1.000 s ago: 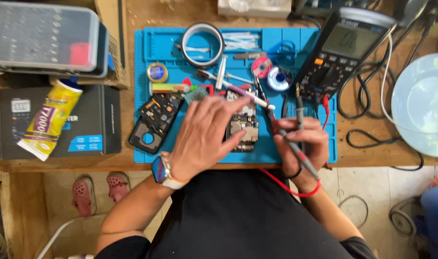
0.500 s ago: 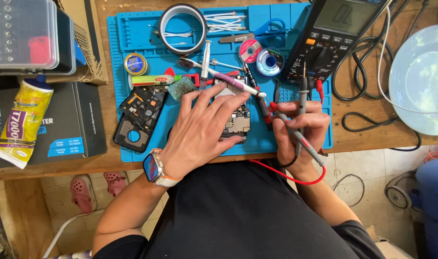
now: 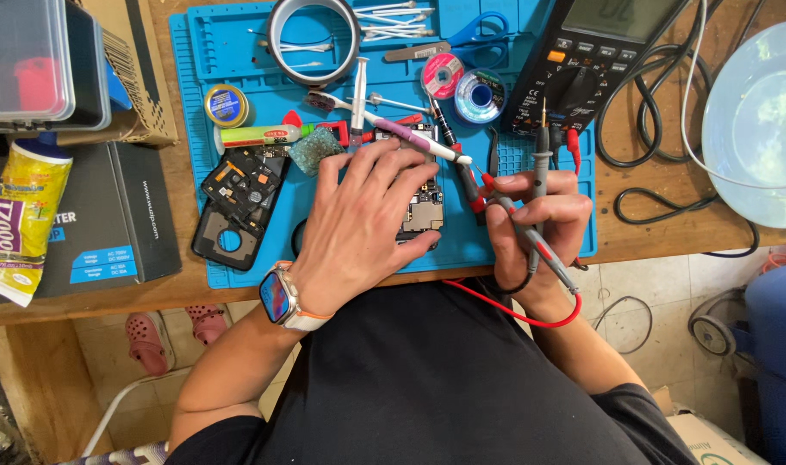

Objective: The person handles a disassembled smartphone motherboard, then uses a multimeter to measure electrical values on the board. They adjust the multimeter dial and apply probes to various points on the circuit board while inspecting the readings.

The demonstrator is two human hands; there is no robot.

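Basically, left hand (image 3: 358,228) lies palm-down, fingers spread and pressed flat on the circuit board (image 3: 420,207), pinning it to the blue mat (image 3: 238,52) near the front edge. Board mostly hidden; visible strip runs with its long axis away from the body. Right hand (image 3: 535,226) curls just right of it, fingers clamped together around two probes (image 3: 531,232), the red-tipped one angled up-left toward the board, the other pointing up toward the multimeter (image 3: 595,60). Smartwatch (image 3: 276,297) on left wrist.
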